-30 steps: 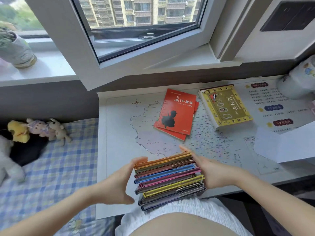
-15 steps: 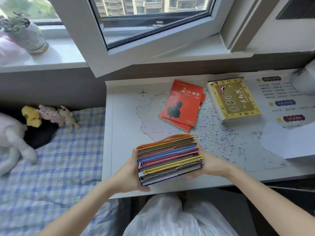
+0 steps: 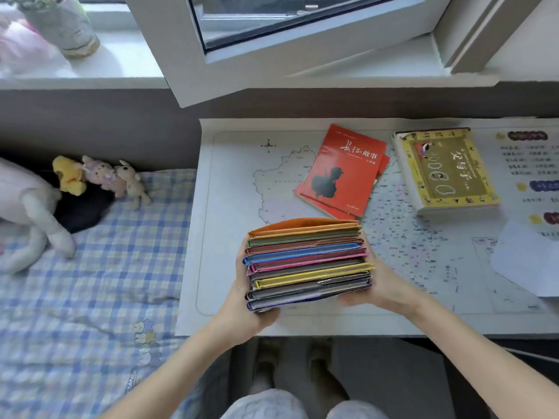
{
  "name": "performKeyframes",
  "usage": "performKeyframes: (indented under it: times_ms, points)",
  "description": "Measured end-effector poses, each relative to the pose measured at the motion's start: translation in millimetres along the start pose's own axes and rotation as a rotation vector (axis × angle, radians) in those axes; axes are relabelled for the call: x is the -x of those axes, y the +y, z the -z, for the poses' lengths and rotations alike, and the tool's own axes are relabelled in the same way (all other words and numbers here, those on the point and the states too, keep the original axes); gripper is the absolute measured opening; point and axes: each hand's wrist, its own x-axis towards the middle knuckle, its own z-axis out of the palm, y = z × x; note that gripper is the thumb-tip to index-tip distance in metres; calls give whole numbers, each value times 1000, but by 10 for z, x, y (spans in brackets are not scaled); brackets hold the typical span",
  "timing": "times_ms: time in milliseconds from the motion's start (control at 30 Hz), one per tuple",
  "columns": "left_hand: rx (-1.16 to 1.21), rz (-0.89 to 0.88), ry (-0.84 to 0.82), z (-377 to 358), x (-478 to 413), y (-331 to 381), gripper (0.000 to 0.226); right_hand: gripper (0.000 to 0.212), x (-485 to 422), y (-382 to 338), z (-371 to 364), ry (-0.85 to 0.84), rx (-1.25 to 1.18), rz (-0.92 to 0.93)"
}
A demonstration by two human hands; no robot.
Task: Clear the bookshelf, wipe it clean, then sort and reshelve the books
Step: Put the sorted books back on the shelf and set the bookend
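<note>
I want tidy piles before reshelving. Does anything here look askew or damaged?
No damage shows. The red books lie fanned and tilted on the desk, and the stack gripped between the left hand and right hand has staggered edges.

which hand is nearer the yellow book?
Right. The right hand grips the right side of the stack, below and left of the yellow book. The left hand grips the stack's left side, farther away.
</note>
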Motion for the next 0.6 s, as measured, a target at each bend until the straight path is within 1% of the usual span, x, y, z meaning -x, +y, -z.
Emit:
performKeyframes:
  times_ms: [67, 133, 233, 267, 300, 367, 500, 567, 600]
  points:
    - [27, 9, 27, -70, -53, 15, 85, 93, 24, 8, -26, 10, -57, -14]
    - [13, 6, 36, -79, -76, 34, 90, 95, 72, 33, -25, -5, -48, -2]
    - [-110, -45, -12, 21, -153, -27, 100, 117, 52, 111, 18, -67, 63, 11]
    - [-165, -61, -21, 58, -197, -77, 102, 119, 31, 124, 38, -87, 78, 9]
    - [-204, -57, -21, 86, -234, -109, 104, 115, 10, 142, 44, -87, 82, 12]
    - [-182, -42, -8, 83, -284, -107, 109, 108, -32, 172, 36, -47, 89, 13]
    - [-83, -97, -8, 69, -358, -57, 113, 115, -120, 204, 34, -17, 73, -37]
    - [-41, -122, 22, 71, -346, -58, 115, 112, -115, 175, 19, 11, 41, -58]
    - [-31, -130, 32, 70, -331, -70, 114, 108, -101, 177, -7, 31, 38, -69]
